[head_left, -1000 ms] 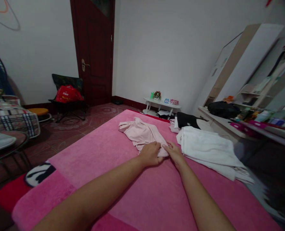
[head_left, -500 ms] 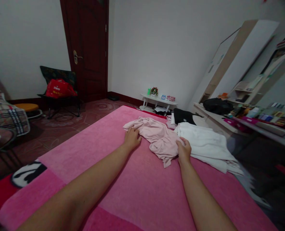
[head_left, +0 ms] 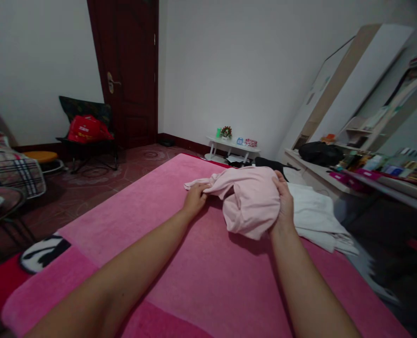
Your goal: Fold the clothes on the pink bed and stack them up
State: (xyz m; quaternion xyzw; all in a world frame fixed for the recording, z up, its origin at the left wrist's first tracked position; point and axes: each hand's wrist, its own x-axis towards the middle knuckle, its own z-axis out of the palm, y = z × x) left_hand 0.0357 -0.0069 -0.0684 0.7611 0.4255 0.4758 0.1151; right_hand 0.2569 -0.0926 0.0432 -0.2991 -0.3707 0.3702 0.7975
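Note:
A crumpled light pink garment (head_left: 252, 199) is partly raised over the pink bedspread (head_left: 208, 281); its exact kind does not show. My left hand (head_left: 195, 199) pinches the garment's left part low, close to the bed. On the other side, my right hand (head_left: 284, 199) is closed around its right edge and lifts that end. The cloth bulges and hangs in folds between my hands. Just beyond my right hand lies a stack of white folded clothes (head_left: 316, 211), partly covered by the hand and the garment.
A black folded garment (head_left: 274, 164) lies behind the pink cloth. On the right stands a dressing table (head_left: 321, 173) with a black bag (head_left: 319, 154) and cosmetics. A low white table (head_left: 233, 143) is by the wall. A chair with a red bag (head_left: 88, 129) stands near the door.
My right hand has risen and moved a little right, lifting the right end of the pink garment off the bed. The left hand stays almost in place, now pinching the cloth.

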